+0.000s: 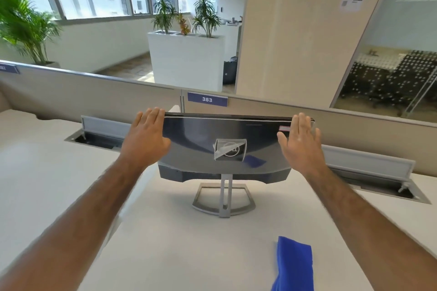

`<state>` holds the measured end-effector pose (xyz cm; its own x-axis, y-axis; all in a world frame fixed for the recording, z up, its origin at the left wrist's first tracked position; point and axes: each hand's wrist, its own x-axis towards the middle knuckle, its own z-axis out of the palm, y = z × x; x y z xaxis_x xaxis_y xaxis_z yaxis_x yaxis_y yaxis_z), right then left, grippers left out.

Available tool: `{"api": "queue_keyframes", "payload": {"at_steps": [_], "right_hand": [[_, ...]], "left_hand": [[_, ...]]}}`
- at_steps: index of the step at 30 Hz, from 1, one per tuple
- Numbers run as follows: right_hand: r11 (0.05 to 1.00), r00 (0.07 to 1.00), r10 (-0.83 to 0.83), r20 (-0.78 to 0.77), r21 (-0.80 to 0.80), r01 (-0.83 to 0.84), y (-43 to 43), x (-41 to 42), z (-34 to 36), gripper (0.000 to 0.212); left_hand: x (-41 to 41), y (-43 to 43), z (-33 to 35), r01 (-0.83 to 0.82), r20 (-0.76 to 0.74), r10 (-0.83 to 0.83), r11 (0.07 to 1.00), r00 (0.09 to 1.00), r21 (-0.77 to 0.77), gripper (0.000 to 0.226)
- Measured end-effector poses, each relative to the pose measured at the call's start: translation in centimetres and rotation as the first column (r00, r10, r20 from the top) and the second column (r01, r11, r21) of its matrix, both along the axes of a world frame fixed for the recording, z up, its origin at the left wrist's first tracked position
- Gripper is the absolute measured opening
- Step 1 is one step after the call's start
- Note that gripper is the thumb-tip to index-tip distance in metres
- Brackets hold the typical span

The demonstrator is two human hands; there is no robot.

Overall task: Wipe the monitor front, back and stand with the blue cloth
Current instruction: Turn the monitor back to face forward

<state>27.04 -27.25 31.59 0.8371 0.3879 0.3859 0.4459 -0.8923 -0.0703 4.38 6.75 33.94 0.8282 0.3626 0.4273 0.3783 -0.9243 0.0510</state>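
The monitor [203, 144] stands on the white desk with its glossy dark back facing me and a peeling clear film over the logo. Its silver stand [224, 198] rests on the desk below. My left hand [145, 134] lies flat against the monitor's left edge, fingers straight, thumb on the back panel. My right hand [299, 142] lies flat against the right edge, fingers straight. The blue cloth [294, 264] lies folded on the desk at the near right, apart from both hands.
A grey partition [94, 94] with a label reading 383 runs behind the desk [179, 248]. Two open cable trays [101, 130] [369, 172] flank the monitor. Planters, windows and a glass-walled room lie beyond.
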Motion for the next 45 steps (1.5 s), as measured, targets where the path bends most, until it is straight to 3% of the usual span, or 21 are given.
{"api": "queue_keyframes", "payload": {"at_steps": [4,8,18,23,29,34,41,45], "right_hand": [[0.999,0.996,0.040,-0.084,0.031,-0.038,0.7,2.2,1.2,0.069],[0.995,0.971,0.075,-0.226,-0.044,-0.087,1.6,5.6,2.3,0.087],[0.994,0.920,0.090,-0.381,-0.023,-0.106,5.1,8.8,4.5,0.071],[0.995,0.929,0.079,-0.362,-0.026,-0.094,6.4,11.4,4.0,0.097],[0.988,0.923,0.100,-0.371,-0.075,-0.137,7.5,11.5,4.8,0.076],[0.991,0.921,0.083,-0.380,-0.069,-0.117,7.8,12.1,4.8,0.082],[0.990,0.928,0.102,-0.358,-0.050,-0.128,7.4,11.8,4.4,0.071],[0.988,0.927,0.113,-0.356,-0.057,-0.142,7.2,11.3,4.5,0.067]], "left_hand": [[-0.8,-1.1,0.2,-0.016,-0.002,0.016,0.999,1.000,0.049,0.069],[-1.5,-2.1,0.3,-0.016,-0.007,0.016,0.998,1.000,0.063,0.068],[-3.1,-4.3,0.7,0.063,0.051,-0.068,0.993,0.996,0.100,0.056],[-3.8,-5.7,0.8,0.124,0.102,-0.130,0.990,0.986,0.064,0.043],[-4.6,-6.6,0.8,0.250,0.180,-0.245,0.968,0.953,-0.005,0.047],[-4.7,-6.8,0.7,0.324,0.208,-0.300,0.941,0.931,-0.094,0.049],[-5.2,-7.1,-0.6,0.324,0.216,-0.289,0.934,0.933,-0.151,0.055],[-5.0,-7.1,-0.1,0.292,0.171,-0.271,0.950,0.947,-0.110,0.058]]}}
